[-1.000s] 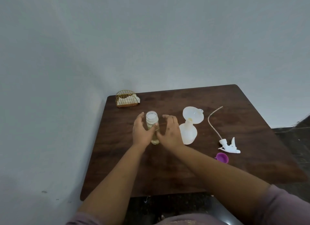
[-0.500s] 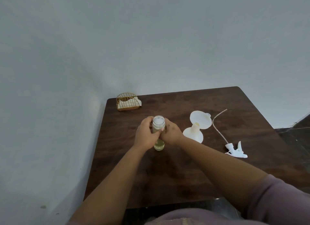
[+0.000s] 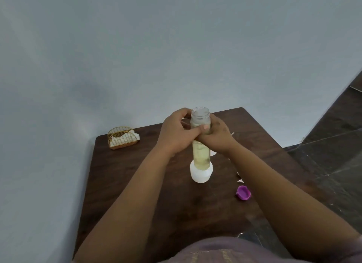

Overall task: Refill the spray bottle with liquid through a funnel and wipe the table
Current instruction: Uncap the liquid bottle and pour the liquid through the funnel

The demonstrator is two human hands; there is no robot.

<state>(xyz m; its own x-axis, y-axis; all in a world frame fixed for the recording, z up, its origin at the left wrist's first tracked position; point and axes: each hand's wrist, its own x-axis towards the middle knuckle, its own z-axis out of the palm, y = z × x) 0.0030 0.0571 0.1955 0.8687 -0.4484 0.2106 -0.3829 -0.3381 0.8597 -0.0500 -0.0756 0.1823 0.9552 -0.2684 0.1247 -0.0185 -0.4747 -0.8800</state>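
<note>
Head view: both hands hold a clear bottle (image 3: 200,137) of yellowish liquid upright above mid-table (image 3: 137,184). Left hand (image 3: 175,135) wraps its upper body, thumb across the front; right hand (image 3: 218,136) curls round the far side. A white bottle (image 3: 201,172) stands beneath, seemingly the one to refill; the funnel is hidden. Tip slowly, mouth low and centred. A second ago the clear bottle stood on the table, hands open beside it; now it is lifted.
</note>
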